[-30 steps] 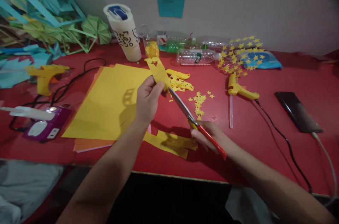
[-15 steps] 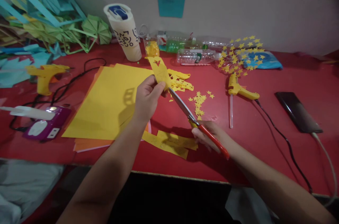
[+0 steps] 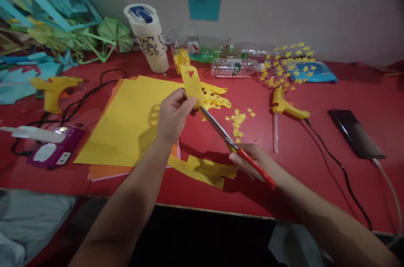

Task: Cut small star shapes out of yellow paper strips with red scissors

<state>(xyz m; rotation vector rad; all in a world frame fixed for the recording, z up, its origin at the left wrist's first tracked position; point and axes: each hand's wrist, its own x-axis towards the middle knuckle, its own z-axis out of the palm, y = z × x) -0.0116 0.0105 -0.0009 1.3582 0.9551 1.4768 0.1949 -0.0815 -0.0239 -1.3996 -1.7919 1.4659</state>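
Observation:
My left hand pinches a yellow paper strip with star-shaped holes near its upper end. My right hand is wrapped round red-handled scissors, whose tip meets the strip's lower edge beside my left thumb. The blades look nearly closed. Behind the strip lie cut yellow scraps. Small yellow stars are heaped on the red table to the right of the blades. More yellow strips rest below, near the table's front edge. Yellow sheets lie under and left of my left hand.
A white tumbler, plastic bottles and a cup of yellow pieces stand or lie at the back. Glue guns lie on both sides, with cords. A purple power strip is left, a phone right.
My left hand has turned the strip slightly more upright, and its top has shifted right. The scissors' tip has moved a little left along the strip's lower edge.

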